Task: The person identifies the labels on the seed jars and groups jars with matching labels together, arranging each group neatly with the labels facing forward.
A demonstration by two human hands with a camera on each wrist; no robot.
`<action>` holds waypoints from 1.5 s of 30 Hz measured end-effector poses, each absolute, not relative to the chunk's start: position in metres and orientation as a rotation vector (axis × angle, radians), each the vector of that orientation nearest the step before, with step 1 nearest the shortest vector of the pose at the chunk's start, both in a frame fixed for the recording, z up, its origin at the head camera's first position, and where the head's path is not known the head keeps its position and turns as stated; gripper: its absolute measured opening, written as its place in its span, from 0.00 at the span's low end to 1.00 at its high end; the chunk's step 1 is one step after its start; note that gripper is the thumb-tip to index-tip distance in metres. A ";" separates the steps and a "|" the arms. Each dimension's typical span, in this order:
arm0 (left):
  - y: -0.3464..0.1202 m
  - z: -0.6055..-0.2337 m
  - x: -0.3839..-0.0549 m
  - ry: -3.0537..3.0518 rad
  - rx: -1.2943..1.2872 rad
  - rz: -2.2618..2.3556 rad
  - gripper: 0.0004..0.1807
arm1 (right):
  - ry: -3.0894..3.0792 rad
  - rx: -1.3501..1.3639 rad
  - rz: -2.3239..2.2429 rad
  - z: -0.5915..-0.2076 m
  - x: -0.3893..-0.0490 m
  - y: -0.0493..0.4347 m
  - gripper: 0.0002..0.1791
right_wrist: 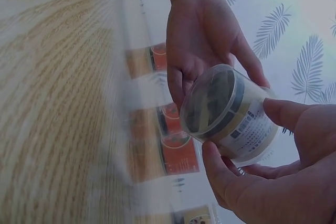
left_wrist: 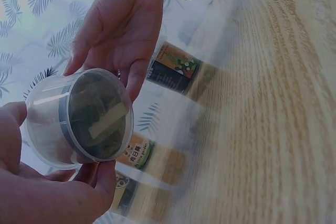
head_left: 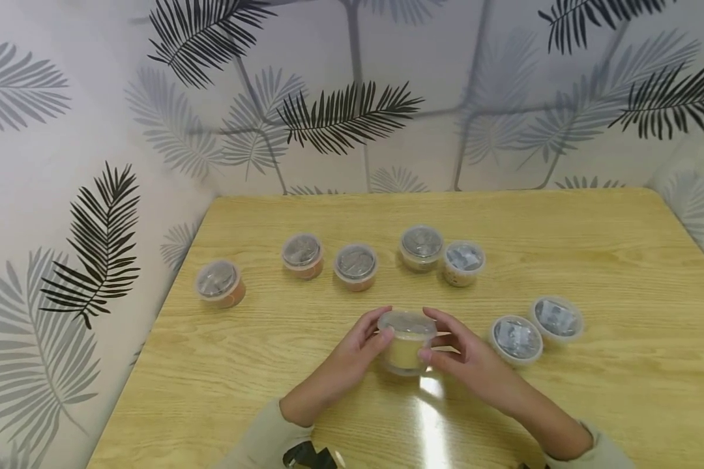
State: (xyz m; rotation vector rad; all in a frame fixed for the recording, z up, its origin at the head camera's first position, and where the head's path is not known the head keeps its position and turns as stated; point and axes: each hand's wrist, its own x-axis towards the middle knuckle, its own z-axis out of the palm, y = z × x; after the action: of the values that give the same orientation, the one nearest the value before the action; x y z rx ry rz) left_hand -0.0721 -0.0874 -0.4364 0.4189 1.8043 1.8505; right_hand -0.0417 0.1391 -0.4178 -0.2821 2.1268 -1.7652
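Note:
Between both hands is a clear lidded plastic tub (head_left: 407,342) with a yellow label round its side, held above the table. My left hand (head_left: 360,342) grips its left side, thumb on the front near the lid. Curled round the right side, my right hand (head_left: 466,355) has its thumb low on the front. The wrist views show the tub (left_wrist: 100,116) tilted, its clear end facing the table and dark contents behind it. A printed label with small text shows on the tub (right_wrist: 247,124) in the right wrist view. What the tub contains cannot be made out.
Similar lidded tubs stand on the wooden table (head_left: 258,365): an orange-sided tub (head_left: 220,284) at left, two more behind, a pair with a tub (head_left: 421,247) at the back, and two including a tub (head_left: 516,340) beside my right hand. Leaf-patterned covering (head_left: 317,52) surrounds the table's back.

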 end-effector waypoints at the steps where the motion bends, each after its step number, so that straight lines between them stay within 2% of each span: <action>1: -0.088 -0.436 -0.072 1.803 0.419 1.853 0.30 | 2.122 -0.287 -1.771 -0.418 -0.042 0.139 0.35; 10: -0.086 -0.434 -0.069 1.793 0.398 1.815 0.33 | 2.069 -0.285 -1.782 -0.421 -0.043 0.133 0.38; 19: -0.087 -0.433 -0.065 1.632 0.482 1.847 0.35 | 1.979 -0.319 -1.785 -0.419 -0.042 0.128 0.41; 30: -0.086 -0.435 -0.066 1.739 0.471 1.833 0.37 | 2.013 -0.289 -1.816 -0.421 -0.043 0.129 0.43; 45: -0.089 -0.434 -0.072 1.855 0.368 1.873 0.27 | 2.188 -0.204 -1.813 -0.419 -0.047 0.137 0.32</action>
State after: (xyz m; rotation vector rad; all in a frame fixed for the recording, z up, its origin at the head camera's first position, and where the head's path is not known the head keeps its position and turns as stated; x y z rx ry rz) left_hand -0.0720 -0.0891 -0.4341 0.3685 1.8548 1.8730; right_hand -0.0473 0.1369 -0.4186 -0.2045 2.1878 -1.8130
